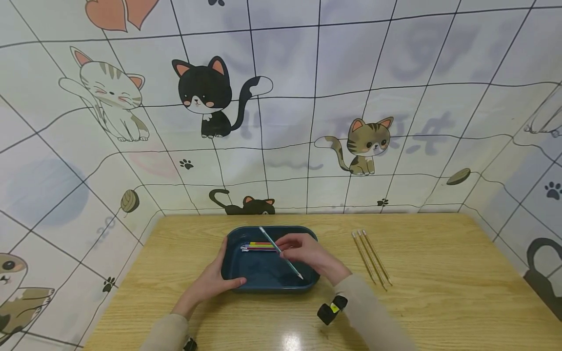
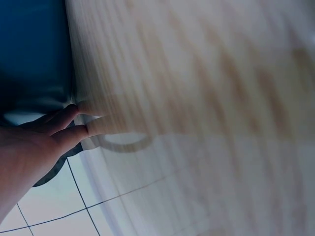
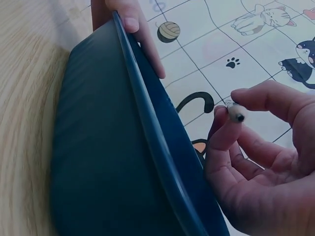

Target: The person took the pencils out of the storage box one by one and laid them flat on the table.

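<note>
A dark blue tray (image 1: 263,282) rests on the wooden table. My left hand (image 1: 213,279) holds its left end, thumb by the front rim and fingers along the side; the left wrist view shows these fingers (image 2: 74,130) against the tray wall. Over the tray's right part, my right hand (image 1: 307,252) pinches a light blue pencil (image 1: 290,265) between thumb and fingertips. It slants, white end up to the left and point down to the right. The right wrist view shows the pencil tip (image 3: 238,117) nearly end-on. Several colored pencils (image 1: 259,246) lie inside the tray, partly behind my right hand.
Three gold pencils (image 1: 371,258) lie side by side on the table (image 1: 439,292), right of the tray. A white cloth-like backdrop (image 1: 290,122) with grid lines and cartoon cats rises behind the table and at both sides.
</note>
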`<state>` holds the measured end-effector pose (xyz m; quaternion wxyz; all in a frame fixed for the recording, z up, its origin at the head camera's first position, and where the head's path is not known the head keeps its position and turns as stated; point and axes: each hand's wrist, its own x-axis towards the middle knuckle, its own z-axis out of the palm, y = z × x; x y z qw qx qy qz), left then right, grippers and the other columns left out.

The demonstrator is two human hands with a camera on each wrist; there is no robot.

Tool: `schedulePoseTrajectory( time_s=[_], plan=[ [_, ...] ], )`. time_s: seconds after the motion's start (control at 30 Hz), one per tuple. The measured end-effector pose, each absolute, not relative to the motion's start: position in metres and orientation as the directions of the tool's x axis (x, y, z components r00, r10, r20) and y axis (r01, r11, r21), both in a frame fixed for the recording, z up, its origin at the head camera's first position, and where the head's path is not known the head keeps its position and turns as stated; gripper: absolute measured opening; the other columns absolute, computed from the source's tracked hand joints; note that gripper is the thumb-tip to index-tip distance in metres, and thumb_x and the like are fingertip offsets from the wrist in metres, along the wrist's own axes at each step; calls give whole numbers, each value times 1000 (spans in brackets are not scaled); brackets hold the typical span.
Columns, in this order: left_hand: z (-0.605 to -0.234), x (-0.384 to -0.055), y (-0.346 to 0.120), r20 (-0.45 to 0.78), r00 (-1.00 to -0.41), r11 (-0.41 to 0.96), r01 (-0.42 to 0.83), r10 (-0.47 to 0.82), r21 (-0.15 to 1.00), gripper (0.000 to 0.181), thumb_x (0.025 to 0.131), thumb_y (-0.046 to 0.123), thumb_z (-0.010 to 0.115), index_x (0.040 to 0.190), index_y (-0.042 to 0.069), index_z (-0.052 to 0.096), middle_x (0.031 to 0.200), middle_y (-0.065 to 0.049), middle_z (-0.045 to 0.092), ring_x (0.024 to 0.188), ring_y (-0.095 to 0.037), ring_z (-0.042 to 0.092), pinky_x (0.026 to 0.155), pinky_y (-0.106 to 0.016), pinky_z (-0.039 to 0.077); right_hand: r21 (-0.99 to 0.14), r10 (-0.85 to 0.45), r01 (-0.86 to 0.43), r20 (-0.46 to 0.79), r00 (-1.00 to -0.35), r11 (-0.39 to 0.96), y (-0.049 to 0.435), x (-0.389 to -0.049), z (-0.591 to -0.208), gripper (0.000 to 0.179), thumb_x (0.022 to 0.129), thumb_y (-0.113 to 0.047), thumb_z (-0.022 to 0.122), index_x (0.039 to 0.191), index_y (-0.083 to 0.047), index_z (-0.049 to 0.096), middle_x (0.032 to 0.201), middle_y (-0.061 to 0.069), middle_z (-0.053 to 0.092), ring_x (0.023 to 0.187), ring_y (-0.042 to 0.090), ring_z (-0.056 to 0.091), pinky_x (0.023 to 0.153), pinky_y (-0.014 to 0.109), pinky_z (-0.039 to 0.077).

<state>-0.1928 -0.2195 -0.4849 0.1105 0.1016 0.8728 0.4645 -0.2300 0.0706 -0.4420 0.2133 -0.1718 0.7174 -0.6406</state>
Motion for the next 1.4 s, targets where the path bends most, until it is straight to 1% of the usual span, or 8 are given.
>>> schedulePoseTrajectory(
  time_s=[0.13, 0.4, 0.53, 0.83, 1.03, 1.13, 1.27, 1.4],
  plan=[
    [-485, -193, -220, -97, -956, 551, 75, 277, 831, 120, 78, 34, 81, 155, 12, -8, 159, -20, 2, 143, -40, 12, 111, -56, 16, -990, -512, -1, -73, -856, 143, 79, -229, -441, 30, 86, -7, 68, 114, 3, 64, 97, 7, 66, 87, 18, 62, 80, 33, 50],
    [-485, -192, -220, -72, -956, 545, 99, 283, 833, 120, 77, 32, 82, 154, 7, -7, 158, -22, 2, 142, -42, 12, 110, -57, 17, -986, -539, -47, -47, -841, 160, 96, -220, -439, 32, 88, -6, 66, 117, 5, 61, 99, 7, 63, 88, 17, 63, 79, 31, 51],
    [-485, -192, -220, -69, -958, 549, 100, 279, 830, 120, 77, 32, 82, 155, 8, -7, 159, -21, 2, 142, -41, 12, 110, -56, 16, -986, -540, -54, -40, -841, 157, 105, -217, -440, 31, 88, -5, 65, 117, 6, 61, 99, 8, 63, 88, 18, 63, 78, 31, 51],
    [-485, -192, -220, -74, -956, 549, 99, 285, 830, 120, 78, 34, 81, 155, 9, -7, 159, -21, 1, 142, -40, 11, 111, -56, 15, -978, -499, -73, -35, -866, 193, 131, -213, -445, 31, 90, -7, 66, 117, 6, 59, 98, 10, 61, 89, 22, 60, 78, 33, 51],
    [-485, -193, -221, -69, -954, 546, 108, 293, 831, 120, 78, 34, 81, 155, 11, -9, 159, -20, 2, 142, -40, 12, 110, -56, 17, -973, -475, -86, -27, -879, 213, 152, -211, -447, 32, 91, -9, 64, 119, 7, 58, 105, 20, 62, 93, 30, 61, 77, 37, 50],
    [-486, -193, -221, -73, -953, 546, 105, 295, 831, 120, 78, 34, 81, 155, 12, -9, 159, -19, 2, 142, -40, 12, 110, -55, 17, -970, -458, -91, -23, -889, 225, 162, -212, -448, 32, 91, -8, 63, 119, 7, 58, 106, 21, 62, 93, 33, 61, 75, 37, 50],
    [-485, -193, -221, -77, -953, 539, 98, 293, 837, 120, 78, 33, 81, 155, 10, -9, 159, -20, 2, 142, -40, 12, 110, -56, 17, -966, -433, -84, -31, -901, 243, 174, -211, -450, 32, 90, -8, 64, 118, 8, 58, 106, 17, 61, 92, 27, 61, 74, 36, 50],
    [-486, -192, -220, -80, -955, 537, 91, 287, 839, 120, 78, 32, 81, 155, 10, -8, 159, -20, 3, 142, -40, 12, 111, -55, 17, -963, -406, -62, -52, -912, 263, 187, -208, -449, 34, 91, -8, 65, 119, 8, 57, 109, 16, 59, 96, 23, 58, 77, 35, 50]
  ],
)
